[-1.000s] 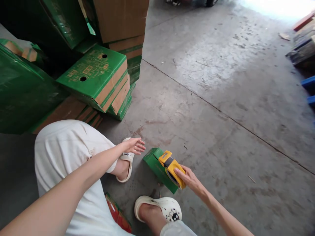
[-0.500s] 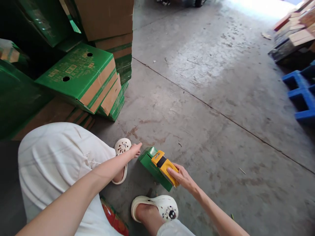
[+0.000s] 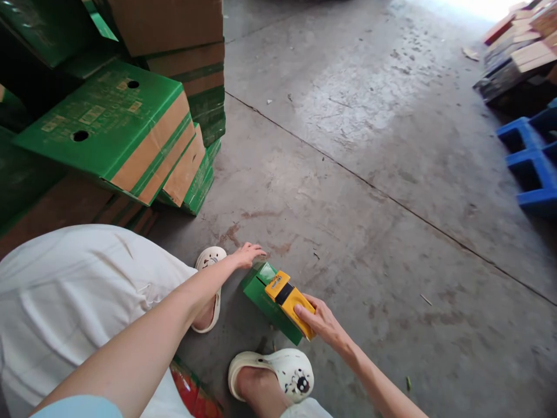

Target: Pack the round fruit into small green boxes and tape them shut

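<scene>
A small green box (image 3: 256,290) lies on the floor between my feet, its far end shiny. My right hand (image 3: 319,319) is closed around a yellow, block-shaped object with a black band (image 3: 296,307), thumb on top. That object lies over the box's right side and hides part of it; its exact kind I cannot make out. My left hand (image 3: 249,254) hovers just beyond the far end of the box, fingers stretched out. Whether its fingertips touch the box or anything thin is not clear.
Green and brown cartons (image 3: 126,116) are stacked at the left. At the right edge stand a blue plastic pallet (image 3: 528,157) and flattened cardboard (image 3: 517,64). My white clogs (image 3: 278,371) flank the small box. A red-and-green package (image 3: 195,389) lies by my leg.
My left hand has moved right and slightly up, and its fingers have spread toward the far end of the box. My right hand keeps its hold on the yellow object. The view has shifted slightly.
</scene>
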The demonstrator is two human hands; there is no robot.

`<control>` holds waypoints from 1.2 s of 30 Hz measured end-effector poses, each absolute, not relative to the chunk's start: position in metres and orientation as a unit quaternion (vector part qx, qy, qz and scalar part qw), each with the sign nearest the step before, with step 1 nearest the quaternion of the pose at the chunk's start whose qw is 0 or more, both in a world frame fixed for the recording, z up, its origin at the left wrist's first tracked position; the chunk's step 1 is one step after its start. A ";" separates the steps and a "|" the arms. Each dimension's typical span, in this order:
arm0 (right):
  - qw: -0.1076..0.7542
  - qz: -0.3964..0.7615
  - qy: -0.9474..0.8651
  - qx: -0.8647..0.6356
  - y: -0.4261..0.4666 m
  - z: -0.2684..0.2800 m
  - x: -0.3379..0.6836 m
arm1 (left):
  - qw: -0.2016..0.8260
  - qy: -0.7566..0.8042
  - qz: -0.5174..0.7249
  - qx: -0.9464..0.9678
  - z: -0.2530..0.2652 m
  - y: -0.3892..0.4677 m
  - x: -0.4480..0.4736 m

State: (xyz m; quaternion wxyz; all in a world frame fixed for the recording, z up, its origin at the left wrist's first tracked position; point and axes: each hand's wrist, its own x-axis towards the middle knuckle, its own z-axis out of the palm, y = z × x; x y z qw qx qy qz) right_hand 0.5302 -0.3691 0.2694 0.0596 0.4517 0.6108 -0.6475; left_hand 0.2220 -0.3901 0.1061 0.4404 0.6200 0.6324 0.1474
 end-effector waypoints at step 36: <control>0.047 -0.661 0.606 0.441 -0.364 0.271 0.534 | 0.460 0.660 -0.129 0.580 0.199 -0.326 0.106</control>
